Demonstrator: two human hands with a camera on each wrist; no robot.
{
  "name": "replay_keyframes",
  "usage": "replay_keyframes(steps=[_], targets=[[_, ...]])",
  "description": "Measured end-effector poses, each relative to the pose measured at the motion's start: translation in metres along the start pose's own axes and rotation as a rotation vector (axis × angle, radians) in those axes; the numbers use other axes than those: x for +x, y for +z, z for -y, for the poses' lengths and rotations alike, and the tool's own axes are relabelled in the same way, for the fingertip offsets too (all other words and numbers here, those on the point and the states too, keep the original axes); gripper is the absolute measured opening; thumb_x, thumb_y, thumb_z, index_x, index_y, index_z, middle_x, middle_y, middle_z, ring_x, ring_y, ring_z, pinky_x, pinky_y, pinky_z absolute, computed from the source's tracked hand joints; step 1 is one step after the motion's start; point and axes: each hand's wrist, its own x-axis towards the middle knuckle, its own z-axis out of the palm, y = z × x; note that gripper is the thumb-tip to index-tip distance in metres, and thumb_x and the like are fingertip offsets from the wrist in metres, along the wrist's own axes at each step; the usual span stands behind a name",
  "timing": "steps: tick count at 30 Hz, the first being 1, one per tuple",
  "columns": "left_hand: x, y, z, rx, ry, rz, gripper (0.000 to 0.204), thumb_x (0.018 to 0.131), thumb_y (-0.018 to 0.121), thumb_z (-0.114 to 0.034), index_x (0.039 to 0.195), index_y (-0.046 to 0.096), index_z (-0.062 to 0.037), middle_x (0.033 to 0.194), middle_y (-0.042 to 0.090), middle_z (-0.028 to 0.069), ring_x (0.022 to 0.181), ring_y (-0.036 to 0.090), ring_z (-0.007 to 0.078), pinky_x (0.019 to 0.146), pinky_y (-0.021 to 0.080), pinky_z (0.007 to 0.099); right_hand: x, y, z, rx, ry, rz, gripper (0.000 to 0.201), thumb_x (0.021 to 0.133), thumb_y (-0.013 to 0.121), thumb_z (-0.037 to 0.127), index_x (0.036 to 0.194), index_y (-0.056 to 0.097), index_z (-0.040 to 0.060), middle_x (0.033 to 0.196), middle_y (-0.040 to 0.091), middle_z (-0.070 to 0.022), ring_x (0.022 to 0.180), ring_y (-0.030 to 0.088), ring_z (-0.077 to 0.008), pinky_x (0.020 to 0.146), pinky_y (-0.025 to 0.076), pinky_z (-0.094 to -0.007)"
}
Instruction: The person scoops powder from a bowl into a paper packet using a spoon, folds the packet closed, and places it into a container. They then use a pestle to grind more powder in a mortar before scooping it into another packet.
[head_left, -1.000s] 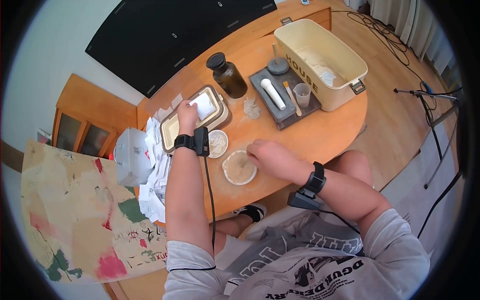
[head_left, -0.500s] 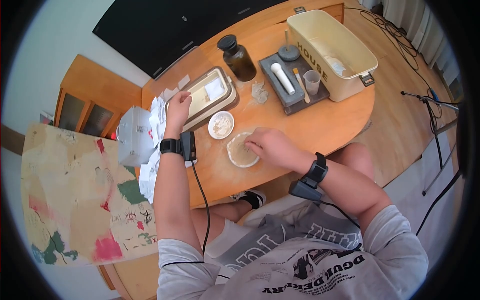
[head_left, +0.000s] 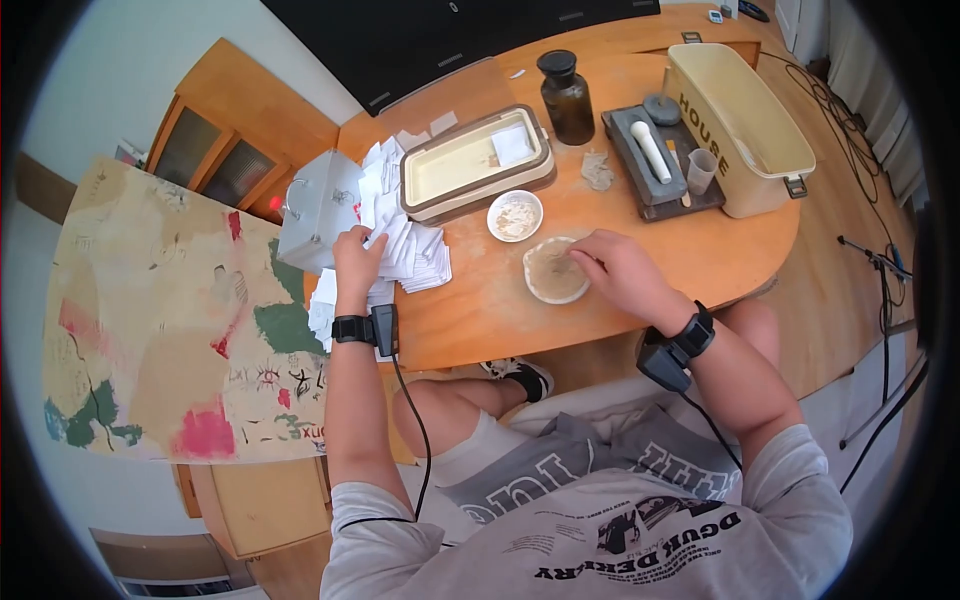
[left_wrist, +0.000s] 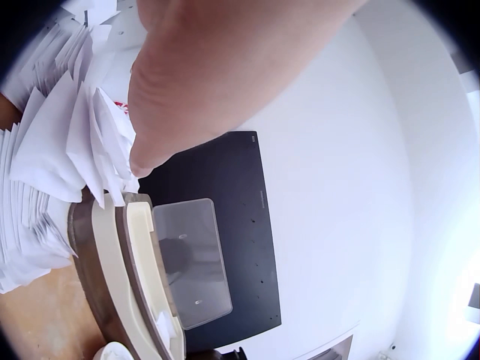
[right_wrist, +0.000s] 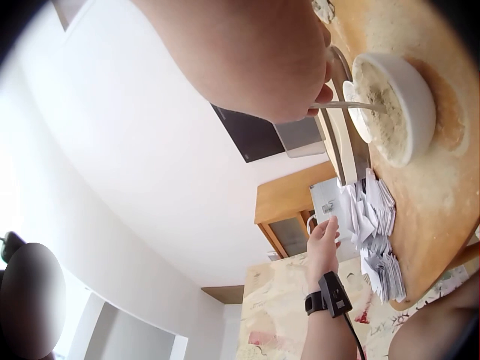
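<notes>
My right hand (head_left: 628,272) is over a white bowl (head_left: 560,299) of pale powder. In the right wrist view its fingers pinch a thin light handle (right_wrist: 345,105), whose far end sits in the powder inside the bowl (right_wrist: 422,112). My left hand (head_left: 357,262) is at the left edge of a pile of folded white paper packets (head_left: 425,262), beside a silver case. Seen from the left wrist, the hand (left_wrist: 202,75) is close to the packets (left_wrist: 49,150); its fingertips are partly hidden, and nothing shows held.
A small white dish (head_left: 516,235) of powder stands beside a cream tray (head_left: 440,212) holding white paper. Behind are a dark bottle (head_left: 568,112), a stone slab (head_left: 625,150) with a white pestle (head_left: 650,152), a plastic cup (head_left: 702,178) and a cream bin (head_left: 790,163). The silver case (head_left: 318,205) stands left.
My left hand has moved from the white paper in the tray, leftward to the packet pile. My right hand stays at the bowl. The head view has shifted left.
</notes>
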Motion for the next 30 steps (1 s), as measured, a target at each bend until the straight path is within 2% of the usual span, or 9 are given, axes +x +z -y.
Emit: replay_keyframes(steps=[1, 2, 4, 8, 10, 16, 23, 28, 30], targets=[[0.000, 0.000, -0.002, -0.003, -0.078, 0.044, 0.041, 0.082, 0.079, -0.032, 0.102, 0.068, 0.0025, 0.097, 0.069, 0.0222, 0.093, 0.066, 0.0369, 0.080, 0.051, 0.0435, 0.000, 0.000, 0.000, -0.005, 0.010, -0.002, 0.016, 0.094, 0.061, 0.014, 0.095, 0.069, 0.0007, 0.085, 0.065, -0.0180, 0.081, 0.063, -0.0375, 0.074, 0.051, -0.0444], [0.000, 0.000, -0.004, -0.003, -0.081, 0.042, 0.041, 0.082, 0.079, -0.032, 0.102, 0.068, 0.0025, 0.097, 0.069, 0.0222, 0.093, 0.066, 0.0369, 0.080, 0.051, 0.0435, 0.000, 0.000, 0.000, -0.005, 0.006, 0.000, 0.016, 0.094, 0.061, 0.014, 0.095, 0.069, 0.0007, 0.085, 0.065, -0.0180, 0.081, 0.063, -0.0375, 0.074, 0.051, -0.0444], [0.001, -0.001, -0.011, 0.107, -0.173, 0.227, 0.052, 0.082, 0.079, -0.040, 0.106, 0.066, 0.0035, 0.104, 0.069, 0.0241, 0.101, 0.066, 0.0382, 0.083, 0.052, 0.0412, 0.000, 0.001, -0.001, -0.021, -0.001, 0.013, 0.016, 0.094, 0.061, 0.014, 0.096, 0.069, 0.0002, 0.085, 0.065, -0.0184, 0.081, 0.063, -0.0375, 0.075, 0.051, -0.0443], [0.002, -0.004, -0.025, 0.208, -0.238, 0.297, 0.066, 0.081, 0.075, -0.052, 0.115, 0.060, 0.0026, 0.109, 0.069, 0.0246, 0.107, 0.065, 0.0405, 0.087, 0.051, 0.0440, -0.001, 0.001, -0.002, -0.026, -0.009, 0.006, 0.016, 0.094, 0.061, 0.014, 0.095, 0.069, 0.0000, 0.085, 0.065, -0.0184, 0.081, 0.063, -0.0374, 0.075, 0.051, -0.0443], [0.004, -0.003, -0.029, 0.209, -0.343, 0.429, 0.074, 0.081, 0.073, -0.056, 0.126, 0.054, -0.0002, 0.116, 0.068, 0.0234, 0.113, 0.060, 0.0438, 0.093, 0.044, 0.0578, -0.002, 0.000, -0.002, -0.027, 0.003, 0.017, 0.016, 0.094, 0.061, 0.014, 0.094, 0.069, 0.0001, 0.084, 0.065, -0.0182, 0.081, 0.063, -0.0372, 0.075, 0.051, -0.0444], [0.004, 0.008, -0.025, 0.215, -0.393, 0.403, 0.081, 0.082, 0.070, -0.060, 0.128, 0.049, 0.0033, 0.122, 0.066, 0.0264, 0.120, 0.055, 0.0467, 0.100, 0.038, 0.0615, -0.003, 0.001, -0.006, -0.037, -0.017, 0.009, 0.015, 0.094, 0.063, 0.012, 0.097, 0.070, -0.0007, 0.085, 0.066, -0.0179, 0.079, 0.063, -0.0357, 0.072, 0.051, -0.0416], [0.000, -0.002, -0.040, 0.251, -0.391, 0.378, 0.080, 0.084, 0.067, -0.061, 0.132, 0.051, 0.0014, 0.130, 0.058, 0.0257, 0.125, 0.051, 0.0448, 0.099, 0.038, 0.0622, -0.003, -0.001, -0.006, -0.042, -0.018, 0.003, 0.015, 0.094, 0.062, 0.012, 0.096, 0.070, -0.0005, 0.084, 0.066, -0.0179, 0.080, 0.063, -0.0358, 0.073, 0.051, -0.0422], [-0.019, -0.009, -0.040, 0.205, -0.224, 0.192, 0.071, 0.088, 0.068, -0.053, 0.135, 0.052, -0.0019, 0.128, 0.054, 0.0246, 0.121, 0.051, 0.0424, 0.094, 0.042, 0.0595, -0.004, -0.002, -0.005, -0.031, -0.019, 0.004, 0.017, 0.095, 0.061, 0.015, 0.093, 0.069, 0.0005, 0.085, 0.065, -0.0177, 0.081, 0.063, -0.0371, 0.074, 0.052, -0.0446], [-0.024, -0.006, -0.040, 0.237, -0.190, 0.202, 0.071, 0.088, 0.069, -0.052, 0.135, 0.052, -0.0020, 0.126, 0.054, 0.0247, 0.119, 0.051, 0.0419, 0.094, 0.042, 0.0591, -0.004, -0.001, -0.005, -0.027, -0.014, 0.013, 0.017, 0.095, 0.061, 0.015, 0.094, 0.069, 0.0004, 0.085, 0.065, -0.0178, 0.081, 0.063, -0.0371, 0.074, 0.052, -0.0447]])
